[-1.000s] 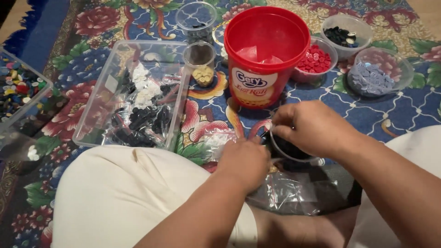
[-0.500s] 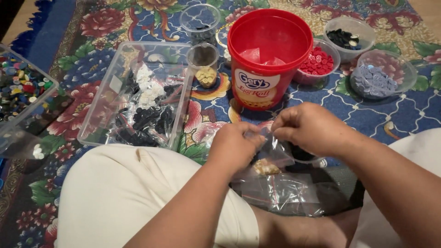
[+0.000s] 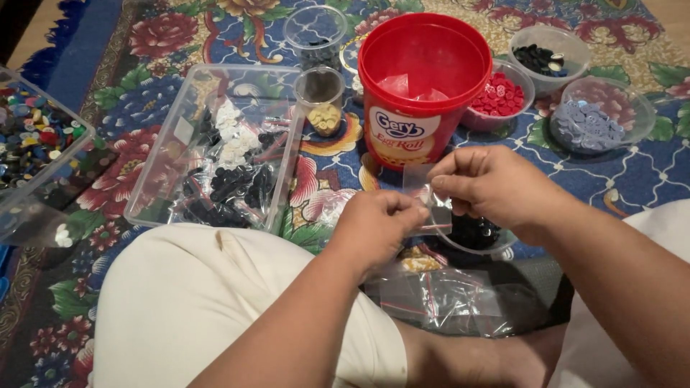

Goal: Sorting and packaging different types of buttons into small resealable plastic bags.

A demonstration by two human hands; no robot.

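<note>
The fingers of the left hand and the right hand are pinched together on a small clear plastic bag — held between both hands above a clear bowl of black buttons. Below, more clear bags lie on the floor between the legs. Just beyond the hands stands a red bucket, open, with pinkish bags inside. Right of it sit bowls of red buttons, black buttons and grey-blue buttons. Left lies a clear tray of bagged black and white buttons; a small cup holds cream ones. A box of mixed buttons sits at the far left edge — patterned carpet shows between.
</note>
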